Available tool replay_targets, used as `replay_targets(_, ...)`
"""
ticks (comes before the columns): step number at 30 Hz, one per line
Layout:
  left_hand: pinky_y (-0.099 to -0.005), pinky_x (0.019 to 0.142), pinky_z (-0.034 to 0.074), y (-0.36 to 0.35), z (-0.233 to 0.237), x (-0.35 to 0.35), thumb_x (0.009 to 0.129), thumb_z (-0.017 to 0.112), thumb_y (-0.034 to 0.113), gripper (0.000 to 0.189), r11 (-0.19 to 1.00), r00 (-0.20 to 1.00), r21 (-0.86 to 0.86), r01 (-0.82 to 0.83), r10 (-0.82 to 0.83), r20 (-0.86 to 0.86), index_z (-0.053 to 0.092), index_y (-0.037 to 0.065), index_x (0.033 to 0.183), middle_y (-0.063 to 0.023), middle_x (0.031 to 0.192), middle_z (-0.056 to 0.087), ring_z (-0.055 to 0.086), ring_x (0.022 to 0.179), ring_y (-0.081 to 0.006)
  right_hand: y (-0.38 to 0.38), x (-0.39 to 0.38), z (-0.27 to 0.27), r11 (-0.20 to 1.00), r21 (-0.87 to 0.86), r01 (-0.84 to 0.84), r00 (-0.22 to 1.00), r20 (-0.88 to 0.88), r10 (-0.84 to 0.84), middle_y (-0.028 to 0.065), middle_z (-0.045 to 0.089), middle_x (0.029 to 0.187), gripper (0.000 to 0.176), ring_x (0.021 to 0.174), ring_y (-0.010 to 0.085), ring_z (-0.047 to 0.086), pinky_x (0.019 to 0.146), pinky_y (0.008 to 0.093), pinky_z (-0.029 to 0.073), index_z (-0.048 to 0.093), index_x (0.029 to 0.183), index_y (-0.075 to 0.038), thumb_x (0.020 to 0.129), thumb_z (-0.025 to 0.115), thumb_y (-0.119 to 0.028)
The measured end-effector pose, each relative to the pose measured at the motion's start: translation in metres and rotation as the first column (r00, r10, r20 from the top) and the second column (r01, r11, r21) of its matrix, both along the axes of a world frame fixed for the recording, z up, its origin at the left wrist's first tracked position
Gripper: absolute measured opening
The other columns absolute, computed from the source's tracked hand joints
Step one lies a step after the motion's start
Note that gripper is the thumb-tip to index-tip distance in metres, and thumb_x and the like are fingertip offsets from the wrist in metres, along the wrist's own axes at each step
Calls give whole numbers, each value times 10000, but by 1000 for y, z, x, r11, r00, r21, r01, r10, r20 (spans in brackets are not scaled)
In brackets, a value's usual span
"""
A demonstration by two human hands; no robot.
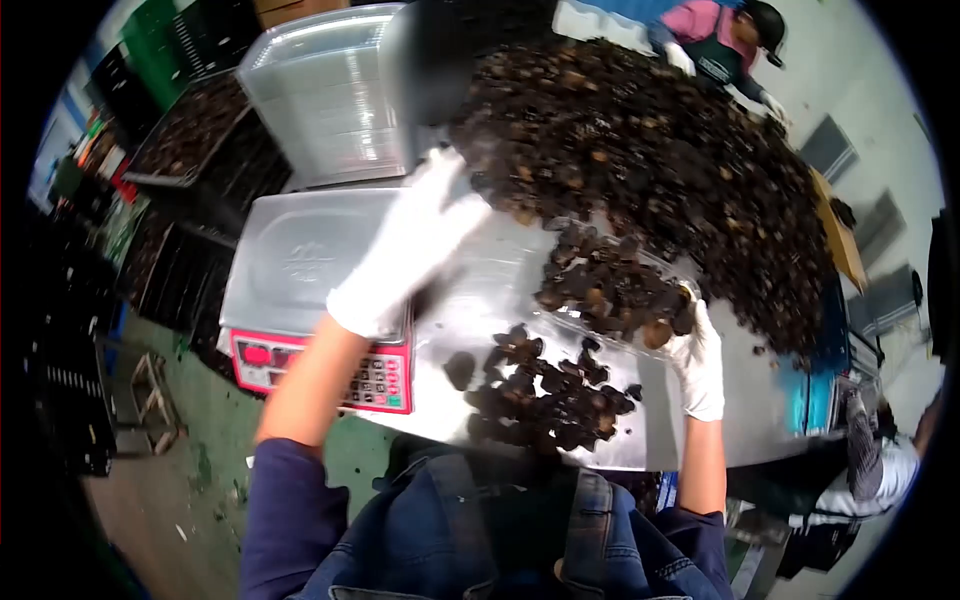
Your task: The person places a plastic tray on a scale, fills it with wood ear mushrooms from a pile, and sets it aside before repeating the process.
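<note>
My left hand (pixel 415 235), in a white glove, reaches over the right side of a weighing scale (pixel 290 255) with a red keypad front. Its fingers are apart, slightly blurred, and hold nothing I can see. In the white-gloved grip of my right hand (pixel 703 365) is the near right corner of a clear plastic tray (pixel 590 335). Dark brown, mushroom-like pieces (pixel 610 285) fill that tray. A smaller loose heap of the same pieces (pixel 550 395) lies on the metal table nearer my body.
A large mound of dark pieces (pixel 640 140) covers the table's far side. Stacked clear trays (pixel 325 95) stand behind the scale, beside a blurred black object (pixel 440 60). Dark crates (pixel 200 130) are at left. A co-worker (pixel 720 45) stands across the table; another person (pixel 880 470) is at right.
</note>
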State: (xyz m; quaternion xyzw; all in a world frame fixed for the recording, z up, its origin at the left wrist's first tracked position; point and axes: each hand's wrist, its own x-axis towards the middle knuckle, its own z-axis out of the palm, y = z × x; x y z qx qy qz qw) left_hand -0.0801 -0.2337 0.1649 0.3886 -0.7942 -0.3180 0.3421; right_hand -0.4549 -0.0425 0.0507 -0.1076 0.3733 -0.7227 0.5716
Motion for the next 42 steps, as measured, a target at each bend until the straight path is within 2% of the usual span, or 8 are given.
replay_targets(6, -438, 1086, 416, -184, 54, 65, 912, 636, 169, 514, 347, 740, -918, -194, 666, 95, 509, 87, 1404, -162, 1385, 552, 508, 1279, -355, 151, -111, -16, 921, 25, 389, 887, -280, -367, 139, 597, 1300, 410, 1163, 319, 593, 959, 531, 526, 563, 1321, -57, 1017, 549, -332)
replay_targets(12, -297, 830, 522, -251, 110, 144, 819, 635, 5, 167, 895, 762, -445, 20, 275, 587, 728, 7, 958, -107, 899, 718, 682, 861, -194, 285, -203, -61, 863, 67, 500, 855, -196, -480, 190, 534, 1376, 496, 1190, 384, 581, 1005, 566, 506, 486, 1387, -51, 1005, 559, -359)
replay_targets(24, -307, 808, 513, -295, 122, 164, 798, 627, -19, 162, 932, 705, -363, 1, 257, 661, 713, -36, 934, -121, 829, 680, 661, 858, -196, 348, -279, -109, 780, 320, 537, 805, -471, -361, 66, 581, 1380, 482, 1282, 248, 520, 1054, 409, 396, 568, 1367, -78, 1005, 535, -396)
replay_targets(27, -310, 820, 517, -284, 125, 166, 845, 649, 21, 179, 892, 690, -447, 64, 284, 665, 690, -12, 1016, -121, 934, 695, 672, 908, -220, 346, -277, -99, 674, 372, 639, 673, -694, -255, 118, 546, 1415, 477, 1259, 246, 534, 1065, 396, 393, 561, 1372, -49, 1008, 553, -357)
replay_targets(31, -437, 695, 591, -196, 125, 131, 872, 651, 252, 206, 212, 659, -972, 103, 717, 226, 803, 163, 977, -151, 883, 751, 723, 725, -334, 306, -221, -63, 552, 97, 828, -47, -970, 240, 159, 585, 1338, 429, 1241, 233, 533, 1069, 377, 399, 547, 1355, 20, 1013, 571, -239)
replay_targets(36, -354, 772, 534, -27, 57, 126, 819, 677, -19, 193, 362, 823, -930, 67, 507, 256, 644, 93, 973, -70, 914, 644, 639, 889, -266, 171, 38, -12, 899, 122, 420, -111, -977, 185, 210, 370, 1495, 979, 1362, 323, 411, 1143, 467, 323, 303, 1496, 22, 787, 815, -419)
replay_targets(37, -356, 767, 531, -7, 37, 132, 807, 670, -31, 213, 402, 812, -913, 71, 508, 287, 643, 93, 978, -74, 909, 636, 632, 880, -268, 161, 61, -23, 948, 87, 307, -467, -854, 230, 283, 328, 1508, 1144, 1379, 427, 369, 1147, 501, 305, 307, 1487, 32, 676, 852, -562)
replay_targets(42, -384, 763, 491, 44, -41, 159, 777, 660, -14, 255, 691, 669, -723, 22, 527, 524, 632, 80, 1013, -78, 981, 623, 593, 919, -284, 135, 119, -50, 895, 380, 231, -422, -790, 445, 307, 141, 1578, 1503, 1452, 485, 182, 1161, 544, 231, 170, 1527, 12, 367, 948, -543)
